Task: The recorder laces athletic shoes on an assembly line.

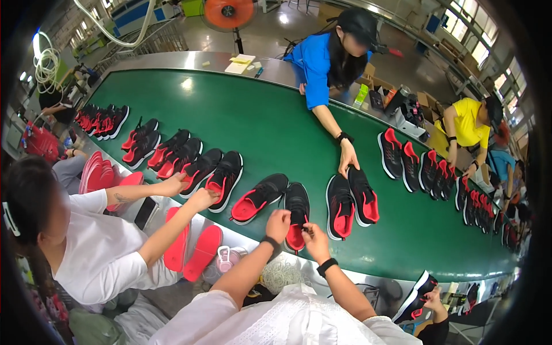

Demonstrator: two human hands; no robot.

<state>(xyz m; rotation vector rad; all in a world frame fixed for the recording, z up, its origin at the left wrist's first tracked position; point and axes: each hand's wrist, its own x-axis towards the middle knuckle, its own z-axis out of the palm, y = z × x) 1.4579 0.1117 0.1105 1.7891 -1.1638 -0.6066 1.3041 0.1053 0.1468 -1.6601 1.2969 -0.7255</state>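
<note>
A black sneaker (296,198) with a red lining lies on the green conveyor belt in front of me, its heel toward me. My left hand (278,225) is closed at the left side of its opening; what its fingers hold is hidden. My right hand (317,242) pinches what looks like a dark shoelace (306,221) at the right side. Left of this sneaker, its matching shoe (259,198) lies tilted on the belt. To the right, a co-worker's hand (348,155) touches the toe of one sneaker (363,198) in another pair.
More sneakers (390,158) line the green belt (247,126) on both sides. At my left, a person in white (103,241) handles a shoe beside red insoles (202,253). A pink-and-white object (229,259) and a pale string bundle (284,275) lie near me. Lower right, another hand holds a sneaker (415,299).
</note>
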